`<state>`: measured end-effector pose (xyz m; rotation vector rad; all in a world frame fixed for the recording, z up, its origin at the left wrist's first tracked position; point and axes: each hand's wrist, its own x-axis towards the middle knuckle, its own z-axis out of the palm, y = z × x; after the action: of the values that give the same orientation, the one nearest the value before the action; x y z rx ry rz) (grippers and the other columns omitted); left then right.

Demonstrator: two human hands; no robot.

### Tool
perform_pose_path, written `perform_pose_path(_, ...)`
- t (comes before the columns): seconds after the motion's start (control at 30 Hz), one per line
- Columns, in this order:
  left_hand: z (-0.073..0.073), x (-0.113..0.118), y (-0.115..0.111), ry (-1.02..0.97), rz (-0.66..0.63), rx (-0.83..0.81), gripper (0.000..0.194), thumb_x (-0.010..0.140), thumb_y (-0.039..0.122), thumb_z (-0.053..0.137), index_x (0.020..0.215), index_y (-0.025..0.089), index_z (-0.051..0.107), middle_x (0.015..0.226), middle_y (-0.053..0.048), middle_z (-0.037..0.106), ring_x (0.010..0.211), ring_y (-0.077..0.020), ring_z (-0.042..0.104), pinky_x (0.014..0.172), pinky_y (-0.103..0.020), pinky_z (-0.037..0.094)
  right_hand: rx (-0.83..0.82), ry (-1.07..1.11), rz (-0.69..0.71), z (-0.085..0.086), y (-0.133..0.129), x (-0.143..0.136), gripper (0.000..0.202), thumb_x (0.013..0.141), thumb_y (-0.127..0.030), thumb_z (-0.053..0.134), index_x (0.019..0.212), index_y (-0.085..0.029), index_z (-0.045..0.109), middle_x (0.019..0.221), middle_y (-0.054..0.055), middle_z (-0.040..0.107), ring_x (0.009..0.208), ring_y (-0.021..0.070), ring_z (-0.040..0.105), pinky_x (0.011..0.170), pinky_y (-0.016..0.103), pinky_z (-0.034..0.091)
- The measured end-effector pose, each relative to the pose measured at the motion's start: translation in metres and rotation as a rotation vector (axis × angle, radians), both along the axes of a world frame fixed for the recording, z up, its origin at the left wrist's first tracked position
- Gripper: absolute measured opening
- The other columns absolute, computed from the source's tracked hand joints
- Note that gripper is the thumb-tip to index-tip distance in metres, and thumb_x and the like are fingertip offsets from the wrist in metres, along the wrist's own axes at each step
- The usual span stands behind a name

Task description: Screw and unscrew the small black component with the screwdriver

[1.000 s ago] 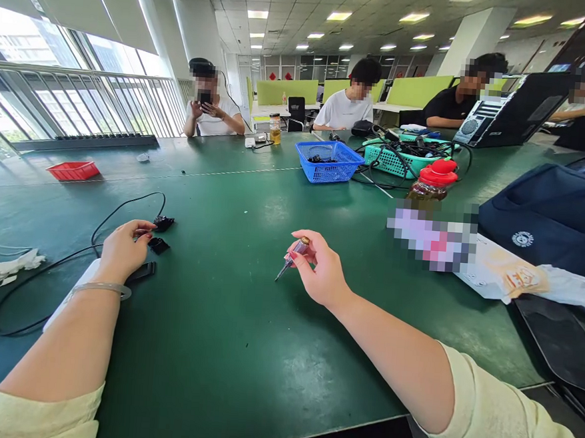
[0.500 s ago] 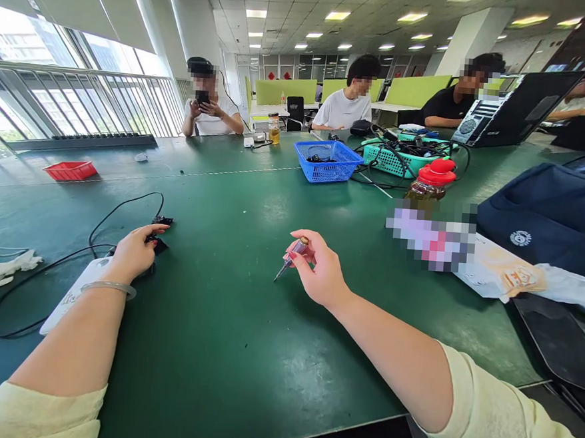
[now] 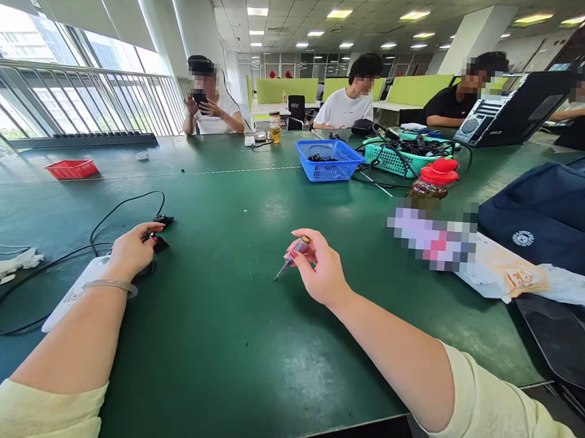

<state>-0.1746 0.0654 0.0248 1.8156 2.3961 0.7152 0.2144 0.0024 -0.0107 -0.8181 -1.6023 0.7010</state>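
My right hand [image 3: 322,268] holds a small screwdriver [image 3: 297,251] between thumb and fingers. Its thin metal tip points down and to the left, close to the green tabletop [image 3: 223,347]. On the left, my left hand [image 3: 134,249] has its fingers curled over a small black device [image 3: 161,243] with a black cable [image 3: 103,214] running from it. Much of the device is hidden beneath the fingers, so its kind is unclear. A white flat object [image 3: 74,292] lies under the left wrist, partly covered by the forearm.
Beyond my hands stand a red tray [image 3: 71,169], a blue basket [image 3: 328,171] and a green basket [image 3: 391,160] heaped with cables. To the right are a red-lidded jar [image 3: 431,182], a paper bag [image 3: 514,271] and a dark blue bag [image 3: 548,210]. Several people sit around the table.
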Motion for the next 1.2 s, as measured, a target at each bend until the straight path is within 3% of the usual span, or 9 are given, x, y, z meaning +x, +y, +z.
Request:
perform_pose_path(0.3, -0.003, -0.011, 0.002, 0.036, 0.037, -0.054, 0.037, 0.088, 0.022, 0.054, 0.121, 0.019, 0.07, 0.104, -0.007, 0.075, 0.093, -0.0214, 0.068, 0.091, -0.033, 0.051, -0.003, -0.006, 0.002, 0.001, 0.0, 0.0, 0.026, 0.093, -0.027, 0.056, 0.119, -0.026, 0.053, 0.09, 0.002, 0.067, 0.082, 0.0159, 0.071, 0.076, 0.033, 0.062)
perform_pose_path(0.63, -0.008, -0.02, 0.005, 0.019, 0.018, -0.039, 0.027, 0.087, 0.017, 0.055, 0.112, 0.018, 0.066, 0.121, -0.01, 0.073, 0.115, -0.0234, 0.067, 0.101, -0.036, 0.048, -0.012, -0.008, 0.001, 0.002, -0.001, 0.0, 0.026, 0.093, -0.026, 0.056, 0.119, -0.026, 0.054, 0.09, 0.002, 0.067, 0.082, 0.0162, 0.071, 0.076, 0.034, 0.062)
perform_pose_path(0.93, -0.006, -0.02, 0.004, -0.005, 0.023, -0.042, 0.027, 0.089, 0.017, 0.052, 0.113, 0.02, 0.063, 0.12, -0.01, 0.074, 0.116, -0.0258, 0.068, 0.104, -0.042, 0.048, -0.031, -0.014, 0.007, 0.003, -0.002, 0.001, 0.026, 0.093, -0.026, 0.055, 0.119, -0.026, 0.053, 0.091, 0.002, 0.067, 0.083, 0.0167, 0.071, 0.078, 0.036, 0.062)
perform_pose_path(1.2, -0.006, -0.018, 0.004, 0.008, -0.028, -0.062, 0.03, 0.088, 0.014, 0.051, 0.115, 0.018, 0.064, 0.129, -0.011, 0.07, 0.124, -0.0258, 0.064, 0.107, -0.04, 0.046, -0.029, -0.021, 0.005, 0.004, -0.003, 0.001, 0.027, 0.093, -0.026, 0.055, 0.119, -0.025, 0.053, 0.091, 0.002, 0.067, 0.083, 0.0167, 0.071, 0.078, 0.036, 0.062)
